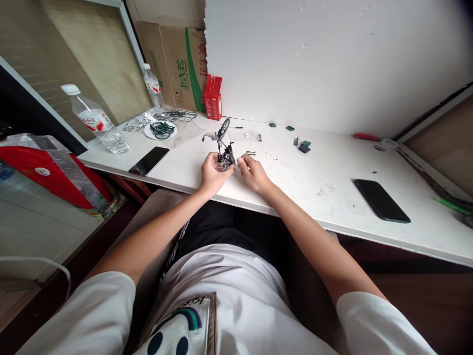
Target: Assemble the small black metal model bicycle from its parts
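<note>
Model bicycle (226,157): Because its wheels and bars look very thin, I judge that it is light, rather stiff and easy to break; its smooth parts may slip a little. The better place to hold is the thick middle of the frame, not the handlebar (210,136) or the spokes.
Direction: The front wheel (223,128) points to about 12 o'clock, away from the body; the long axis runs from there down to 6 o'clock, with the handlebar toward 10 o'clock.
Left hand (214,173): Its grip is closed around the lower, rear part of the bicycle, over the near edge of the white counter (295,185).
Right hand (254,175): It is at 4 o'clock, fingertips beside the rear wheel (228,159); whether this grip pinches some small part, I cannot tell.
Small black part (251,153): It lies at 3 o'clock, near the right hand.
White plate (148,132): At 9 to 10 o'clock, with dark green pieces (162,130) on it.
Red box (213,106): Upright, between 11 and 12 o'clock.
</note>
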Demonstrator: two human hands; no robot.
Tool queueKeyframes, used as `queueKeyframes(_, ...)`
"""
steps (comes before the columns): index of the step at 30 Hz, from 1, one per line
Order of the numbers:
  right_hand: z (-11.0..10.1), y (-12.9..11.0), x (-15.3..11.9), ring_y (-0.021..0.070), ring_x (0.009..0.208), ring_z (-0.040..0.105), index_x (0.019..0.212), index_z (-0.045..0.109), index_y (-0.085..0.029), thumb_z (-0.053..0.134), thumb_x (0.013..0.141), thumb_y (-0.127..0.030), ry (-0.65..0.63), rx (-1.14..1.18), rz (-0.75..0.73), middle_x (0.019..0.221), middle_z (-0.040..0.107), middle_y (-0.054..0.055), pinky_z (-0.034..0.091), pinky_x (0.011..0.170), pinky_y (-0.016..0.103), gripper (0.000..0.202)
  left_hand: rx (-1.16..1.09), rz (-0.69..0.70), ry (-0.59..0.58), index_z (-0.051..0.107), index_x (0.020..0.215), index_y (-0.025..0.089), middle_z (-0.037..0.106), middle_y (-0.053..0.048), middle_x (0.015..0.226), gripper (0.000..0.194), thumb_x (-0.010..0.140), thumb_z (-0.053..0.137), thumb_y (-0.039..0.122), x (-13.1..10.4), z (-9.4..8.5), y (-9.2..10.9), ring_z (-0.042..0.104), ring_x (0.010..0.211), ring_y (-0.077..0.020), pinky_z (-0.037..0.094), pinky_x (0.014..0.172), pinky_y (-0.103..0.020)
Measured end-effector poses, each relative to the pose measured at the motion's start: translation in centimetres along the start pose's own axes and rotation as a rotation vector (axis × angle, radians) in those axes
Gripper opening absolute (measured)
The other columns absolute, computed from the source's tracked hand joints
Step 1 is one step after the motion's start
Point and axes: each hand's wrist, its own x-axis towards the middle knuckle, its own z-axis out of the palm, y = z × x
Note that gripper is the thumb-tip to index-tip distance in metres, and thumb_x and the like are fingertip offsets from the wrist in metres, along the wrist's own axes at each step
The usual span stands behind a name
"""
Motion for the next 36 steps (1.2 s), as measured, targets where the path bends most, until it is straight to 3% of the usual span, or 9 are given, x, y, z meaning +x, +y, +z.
queueKeyframes(4, 0.05, 0.07, 0.14, 0.0185, 0.076, 0.064, 0.101, 0.061, -0.025, 0.061, 0.099, -0.087, -0.002, 0.212, 0.018, 0.085, 0.067, 0.002, 0.052, 0.067, 0.031, 0.062, -0.043, -0.02, 0.021, 0.057, 0.104, 0.023, 0.078, -0.006, 0.106, 0.064, 0.064, 0.105, 0.035, 0.16, 0.04, 0.1, 0.079, 0.093, -0.0201, 0.062, 0.08, -0.028)
queueKeyframes(10, -0.03, -0.07, 0.36, 0.0224, 0.087, 0.07, 0.099, 0.076, -0.022, 0.086, 0.08, -0.084, 0.03, 0.291, 0.052, 0.096, 0.076, 0.008, 0.052, 0.056, 0.028, 0.066, -0.09, -0.024, 0.042, 0.057, 0.104, 0.023, 0.078, -0.007, 0.104, 0.064, 0.064, 0.105, 0.035, 0.38, -0.01, 0.14, 0.079, 0.093, -0.0204, 0.062, 0.082, -0.03)
queueKeyframes(16, -0.18, -0.09, 0.55, 0.0209, 0.074, 0.071, 0.09, 0.077, -0.02, 0.088, 0.076, -0.086, 0.092, 0.375, 0.09, 0.08, 0.076, 0.007, 0.053, 0.053, 0.029, 0.068, -0.028, -0.025, 0.026, 0.056, 0.105, 0.023, 0.077, -0.005, 0.105, 0.057, 0.069, 0.101, 0.03, 0.13, 0.01, 0.44, 0.079, 0.094, -0.0193, 0.059, 0.078, -0.026)
queueKeyframes(28, -0.48, -0.05, 0.65, 0.0244, 0.082, 0.076, 0.09, 0.078, -0.021, 0.086, 0.069, -0.093, 0.132, 0.343, 0.13, 0.089, 0.082, 0.011, 0.059, 0.059, 0.032, 0.076, -0.018, 0.001, 0.011, 0.055, 0.103, 0.024, 0.075, -0.004, 0.102, 0.054, 0.07, 0.098, 0.03, 0.07, 0.15, 0.63, 0.078, 0.093, -0.0191, 0.06, 0.078, -0.027)
queueKeyframes(36, -0.54, 0.14, 0.44, 0.0213, 0.077, 0.073, 0.089, 0.078, -0.02, 0.087, 0.082, -0.08, 0.151, 0.304, 0.093, 0.084, 0.079, 0.008, 0.055, 0.055, 0.029, 0.061, -0.002, 0.005, 0.006, 0.056, 0.104, 0.024, 0.075, -0.004, 0.103, 0.052, 0.071, 0.096, 0.027, -0.1, 0.17, 0.95, 0.078, 0.093, -0.0191, 0.059, 0.077, -0.026)
